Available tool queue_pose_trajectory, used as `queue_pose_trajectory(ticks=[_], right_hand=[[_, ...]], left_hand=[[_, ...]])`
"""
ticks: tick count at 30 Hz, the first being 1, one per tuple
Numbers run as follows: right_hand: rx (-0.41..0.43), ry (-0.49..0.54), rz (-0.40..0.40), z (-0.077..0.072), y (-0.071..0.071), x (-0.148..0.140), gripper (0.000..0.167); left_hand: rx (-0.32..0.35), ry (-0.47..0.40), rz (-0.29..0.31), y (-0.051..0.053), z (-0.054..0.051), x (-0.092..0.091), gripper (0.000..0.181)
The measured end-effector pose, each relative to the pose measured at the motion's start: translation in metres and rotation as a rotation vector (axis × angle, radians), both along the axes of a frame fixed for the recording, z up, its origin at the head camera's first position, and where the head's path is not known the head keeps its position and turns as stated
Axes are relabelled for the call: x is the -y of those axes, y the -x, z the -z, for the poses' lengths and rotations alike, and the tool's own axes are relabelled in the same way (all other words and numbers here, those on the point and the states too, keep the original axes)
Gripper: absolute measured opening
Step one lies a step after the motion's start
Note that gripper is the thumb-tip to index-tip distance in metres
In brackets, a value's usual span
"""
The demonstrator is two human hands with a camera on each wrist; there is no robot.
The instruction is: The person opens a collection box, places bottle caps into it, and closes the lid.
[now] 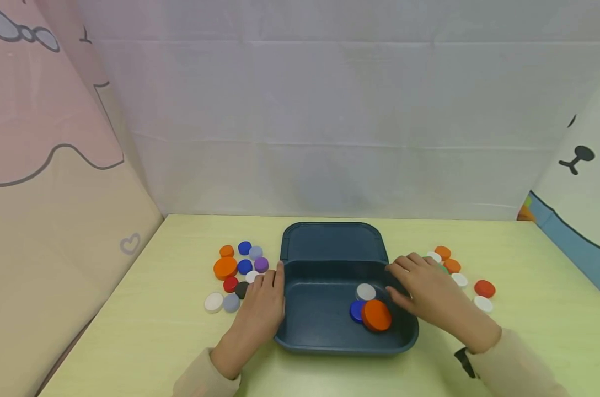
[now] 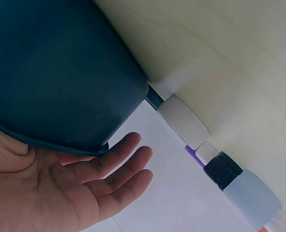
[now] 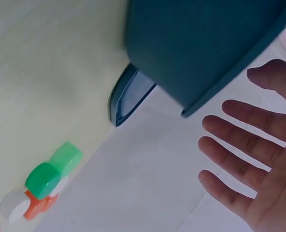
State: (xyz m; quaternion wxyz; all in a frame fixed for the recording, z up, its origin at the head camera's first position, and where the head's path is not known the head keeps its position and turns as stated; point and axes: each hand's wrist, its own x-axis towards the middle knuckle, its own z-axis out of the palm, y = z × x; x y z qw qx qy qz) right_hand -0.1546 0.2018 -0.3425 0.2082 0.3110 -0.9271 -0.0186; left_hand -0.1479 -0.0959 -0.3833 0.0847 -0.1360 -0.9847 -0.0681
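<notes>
A dark blue plastic box (image 1: 310, 325) stands on the table with its lid (image 1: 335, 241) folded back behind it. Inside lie a white bottle cap (image 1: 365, 291), a blue cap (image 1: 357, 311) and a large orange cap (image 1: 376, 316) that overlaps the blue one. My left hand (image 1: 264, 303) rests along the left rim, its fingers fairly straight; the left wrist view shows the palm (image 2: 51, 193) against the rim. At the right rim hovers my right hand (image 1: 426, 286), fingers spread and nothing in them. In the right wrist view, its fingertips (image 3: 213, 123) appear apart from the box.
Left of the box lie several caps, among them a large orange cap (image 1: 225, 268), a purple cap (image 1: 261, 264) and a white cap (image 1: 213, 302). On the right are more, including a red cap (image 1: 485, 288) and a green cap (image 3: 42, 181). A pale cloth (image 1: 330, 127) hangs behind the table.
</notes>
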Motion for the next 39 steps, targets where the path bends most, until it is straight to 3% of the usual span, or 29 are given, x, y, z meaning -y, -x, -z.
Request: queue_pose_trajectory(ticks=[7, 17, 39], right_hand=[[0.018, 0.062, 0.06, -0.002, 0.015, -0.022, 0.031], [0.088, 0.066, 0.155, 0.008, 0.032, -0.048, 0.031], [0.209, 0.05, 0.24, 0.027, 0.055, -0.08, 0.032]], left_hand=[[-0.004, 0.007, 0.0, 0.001, 0.001, 0.0, 0.055], [-0.005, 0.009, -0.002, 0.0, 0.0, 0.0, 0.055], [-0.018, -0.006, 0.013, 0.0, 0.0, 0.001, 0.055]])
